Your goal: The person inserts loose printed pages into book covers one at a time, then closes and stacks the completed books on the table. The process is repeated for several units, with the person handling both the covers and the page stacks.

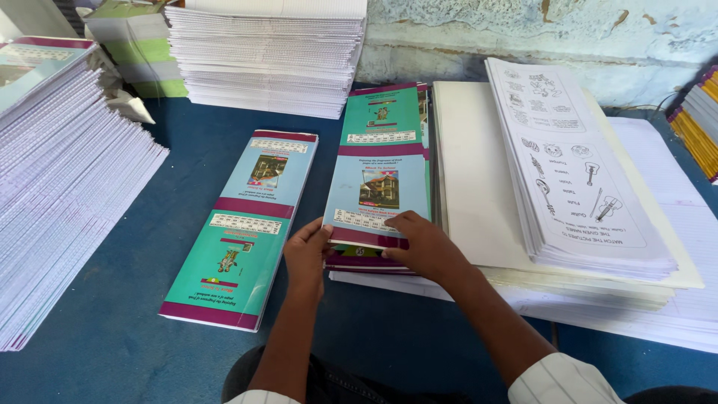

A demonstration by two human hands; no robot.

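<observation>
Lifting the top cover [378, 176] off the cover pile [366, 262], near edge raised, bulk of the pile lying untouched beneath; one long cover [239, 224] already lying flat just left of the hands, white page stacks [576, 164] waiting just right. Pinching the cover's near edge with left hand [307, 254], thumb above and fingers curled under, nearly closed. Pressing down on the same edge with right hand [426, 247], fingers flat, gripping nothing else.
</observation>
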